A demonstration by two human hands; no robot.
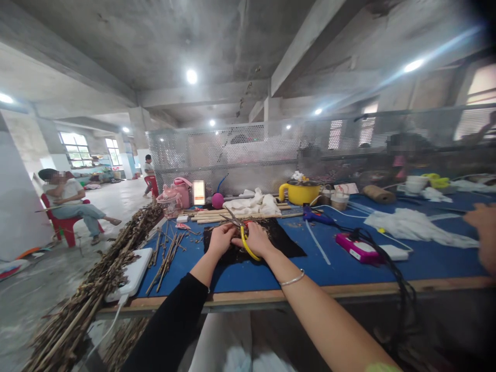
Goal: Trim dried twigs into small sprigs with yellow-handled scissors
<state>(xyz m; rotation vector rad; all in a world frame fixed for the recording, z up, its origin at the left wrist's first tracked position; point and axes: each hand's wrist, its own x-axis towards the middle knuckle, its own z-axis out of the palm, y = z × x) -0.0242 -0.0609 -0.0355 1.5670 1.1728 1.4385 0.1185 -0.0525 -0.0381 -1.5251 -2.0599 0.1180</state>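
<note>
My right hand (256,239) is closed around yellow-handled scissors (242,236), whose blades point away toward the back of the table. My left hand (220,239) rests beside it with fingers curled, pressing on a black mat (287,238) strewn with dark twig bits. I cannot make out whether the left fingers pinch anything. A silver bracelet (292,280) circles my right wrist, and a black sleeve covers my left forearm. Both hands work over the blue-topped table (349,268).
A long bundle of dry twigs (96,279) leans along the table's left edge beside a white power bank (132,274). Wooden sticks, white cloth (411,225), a yellow pot (299,193), a glue gun (315,215) and a pink device (354,247) lie around. Another person's hand (484,232) shows at right; a seated person (67,199) is at left.
</note>
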